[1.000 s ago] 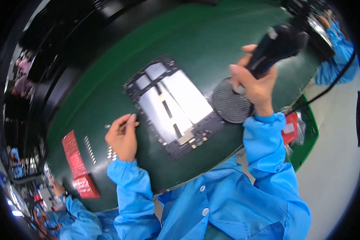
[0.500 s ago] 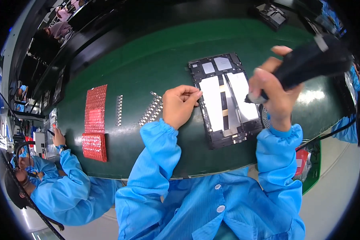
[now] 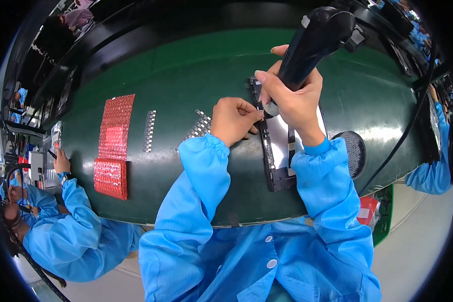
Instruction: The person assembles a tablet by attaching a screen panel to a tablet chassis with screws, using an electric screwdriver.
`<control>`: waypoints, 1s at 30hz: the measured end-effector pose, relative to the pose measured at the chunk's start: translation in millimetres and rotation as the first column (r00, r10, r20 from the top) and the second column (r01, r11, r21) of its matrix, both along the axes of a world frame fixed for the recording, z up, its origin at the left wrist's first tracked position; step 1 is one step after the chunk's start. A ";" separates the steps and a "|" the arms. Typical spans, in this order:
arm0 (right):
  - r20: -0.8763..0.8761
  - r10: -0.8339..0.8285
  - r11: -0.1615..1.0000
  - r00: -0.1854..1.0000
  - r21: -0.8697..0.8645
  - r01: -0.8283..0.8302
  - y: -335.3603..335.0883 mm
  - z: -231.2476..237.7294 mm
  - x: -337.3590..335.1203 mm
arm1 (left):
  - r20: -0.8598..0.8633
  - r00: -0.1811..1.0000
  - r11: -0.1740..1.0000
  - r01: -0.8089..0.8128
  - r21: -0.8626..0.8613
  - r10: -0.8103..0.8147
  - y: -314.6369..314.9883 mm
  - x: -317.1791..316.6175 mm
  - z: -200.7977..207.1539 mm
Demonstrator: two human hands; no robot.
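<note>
1. The right hand (image 3: pixel 299 98) is wrapped around a black tool (image 3: pixel 312 45), its fingers curled and gripping the body, thumb along the near side.
2. The tool leans, its thick end up and to the right, its pale nose (image 3: pixel 271 109) pointing down at the left edge of the panel (image 3: pixel 279 146). Whether the very tip touches the panel cannot be told.
3. The left hand (image 3: pixel 234 121) is nearly closed: thumb and index are drawn together in a pinch, the other fingers bent in behind. Whether something small sits between the fingertips cannot be told.
4. The left fingertips are at the panel's left edge, just beside the tool's nose; contact with the edge is unclear.
5. The panel lies flat on the green table (image 3: pixel 186 194), black-rimmed with silvery plates. It is just right of the left fingertips and beneath the right hand, which, with its sleeve (image 3: pixel 319 171), hides much of it.
6. Left of the left hand, and partly behind it, lie rows of small parts (image 3: pixel 200 124); farther left is one separate strip (image 3: pixel 150 132).
7. Beyond that strip, red bubble wrap (image 3: pixel 115 131) lies spread out, its near end a thicker bundle.
8. Right of the panel, near the right sleeve, sits a round dark mesh disc (image 3: pixel 356 151).
</note>
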State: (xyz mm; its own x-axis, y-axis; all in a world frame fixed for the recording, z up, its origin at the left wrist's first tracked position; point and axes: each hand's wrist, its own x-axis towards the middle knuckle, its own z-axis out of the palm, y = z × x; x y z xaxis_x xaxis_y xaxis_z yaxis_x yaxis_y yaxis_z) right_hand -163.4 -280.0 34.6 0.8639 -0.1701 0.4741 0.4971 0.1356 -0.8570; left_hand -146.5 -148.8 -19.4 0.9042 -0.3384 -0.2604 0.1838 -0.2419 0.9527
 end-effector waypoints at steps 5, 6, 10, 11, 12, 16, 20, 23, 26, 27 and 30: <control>0.005 -0.025 0.998 1.000 -0.052 0.025 2.7 -7.1 5.8 | -0.073 0.996 0.998 0.059 0.028 -0.057 3.2 9.6 0.3; 0.002 -0.022 0.998 1.000 -0.052 0.022 3.1 -8.0 6.1 | -0.088 0.994 0.997 0.070 0.028 -0.067 3.7 10.0 0.4; 0.019 -0.033 0.997 0.999 -0.071 0.035 1.2 -12.0 8.2 | -0.093 0.992 0.995 0.086 0.059 -0.080 1.4 11.4 3.6; 0.037 -0.037 0.995 0.999 -0.090 0.041 1.2 -13.1 9.0 | -0.098 0.992 0.995 0.080 0.059 -0.074 1.5 11.9 3.1; 0.035 -0.036 0.995 0.999 -0.089 0.039 1.4 -13.4 9.3 | -0.103 0.992 0.996 0.073 0.059 -0.067 1.4 12.3 2.7; 0.033 -0.050 0.994 0.998 -0.098 0.053 0.9 -15.5 10.6 | -0.109 0.992 0.996 0.069 0.055 -0.063 0.1 13.0 1.3; 0.029 -0.054 0.992 0.998 -0.114 0.057 1.1 -15.4 10.2 | -0.104 0.992 0.996 0.072 0.055 -0.066 0.7 13.0 2.1; 0.034 -0.049 0.990 0.998 -0.133 0.053 2.4 -17.0 9.6 | -0.107 0.993 0.996 0.063 0.070 -0.056 1.4 12.5 3.2; 0.065 -0.021 0.986 0.998 -0.164 0.031 5.7 -20.8 7.4 | -0.102 0.994 0.996 0.051 0.069 -0.043 -0.2 12.5 1.1; 0.066 -0.021 0.986 0.998 -0.164 0.032 7.0 -20.8 6.4 | -0.091 0.995 0.998 0.040 0.057 -0.035 -0.2 11.6 2.0; 0.116 -0.021 0.973 0.993 -0.226 0.048 12.0 -20.6 4.0 | -0.046 0.998 0.997 0.034 0.066 -0.031 1.4 9.9 1.6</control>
State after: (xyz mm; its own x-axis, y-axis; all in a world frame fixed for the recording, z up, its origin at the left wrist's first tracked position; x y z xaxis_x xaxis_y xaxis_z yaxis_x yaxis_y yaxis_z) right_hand -159.4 -268.0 14.0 0.7983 -0.0751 0.5976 0.5930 -0.0757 -0.8017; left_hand -136.5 -147.4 -17.7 0.8801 -0.3475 -0.3235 0.2170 -0.3115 0.9251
